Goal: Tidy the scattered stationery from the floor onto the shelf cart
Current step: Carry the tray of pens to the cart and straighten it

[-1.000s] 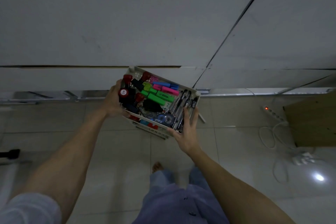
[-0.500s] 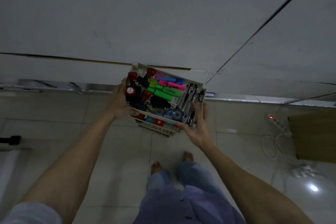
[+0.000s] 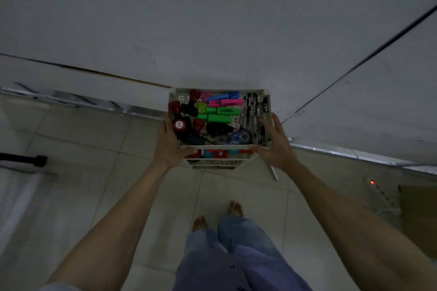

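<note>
A white shelf cart (image 3: 218, 147) stands against the wall, seen from above. Its top tray holds green highlighters (image 3: 223, 114), pink highlighters (image 3: 230, 102) and a blue one, red stamps (image 3: 179, 124), several black pens (image 3: 254, 113) and a blue correction tape (image 3: 241, 137). A lower shelf shows red and blue items (image 3: 216, 154). My left hand (image 3: 169, 143) grips the tray's left front corner. At the right front corner my right hand (image 3: 274, 144) holds the rim, thumb along the front edge.
A white wall rises behind the cart, with a metal rail (image 3: 82, 101) at its foot. At the right lie a power strip (image 3: 380, 192) with a red light and a cardboard box (image 3: 418, 215). A black object (image 3: 35, 160) lies at the left. My bare feet (image 3: 217, 217) stand on tiles.
The cart has turned from a skewed angle to square with me and the wall. My right hand slid from the front rim to the right corner; both hands stay on the tray.
</note>
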`<act>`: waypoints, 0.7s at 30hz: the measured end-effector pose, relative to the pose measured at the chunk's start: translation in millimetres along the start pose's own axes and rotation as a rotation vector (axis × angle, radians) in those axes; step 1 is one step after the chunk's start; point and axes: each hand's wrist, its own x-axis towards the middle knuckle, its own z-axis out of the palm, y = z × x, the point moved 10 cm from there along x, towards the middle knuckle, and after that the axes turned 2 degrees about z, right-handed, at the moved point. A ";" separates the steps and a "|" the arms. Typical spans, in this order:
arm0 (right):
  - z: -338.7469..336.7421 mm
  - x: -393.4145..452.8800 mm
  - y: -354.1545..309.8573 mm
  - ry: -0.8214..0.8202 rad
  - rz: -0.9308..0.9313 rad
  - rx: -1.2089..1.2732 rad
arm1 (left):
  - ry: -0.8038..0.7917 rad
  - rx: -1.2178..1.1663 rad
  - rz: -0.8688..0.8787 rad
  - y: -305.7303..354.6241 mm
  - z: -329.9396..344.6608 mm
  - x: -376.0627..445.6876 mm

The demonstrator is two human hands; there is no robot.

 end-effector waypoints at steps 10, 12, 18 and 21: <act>10.4 -17.1 18.6 0.075 0.112 0.123 | 0.013 0.038 0.064 -6.2 0.3 2.1; 17.1 -31.2 27.8 0.123 0.216 0.152 | 0.013 0.014 0.058 -8.0 0.3 -1.3; 29.8 -75.5 28.1 0.376 0.492 0.366 | -0.054 0.000 0.055 -21.7 0.1 2.8; 44.1 -97.9 30.8 0.458 0.639 0.419 | -0.103 -0.046 0.034 -38.5 -3.7 8.4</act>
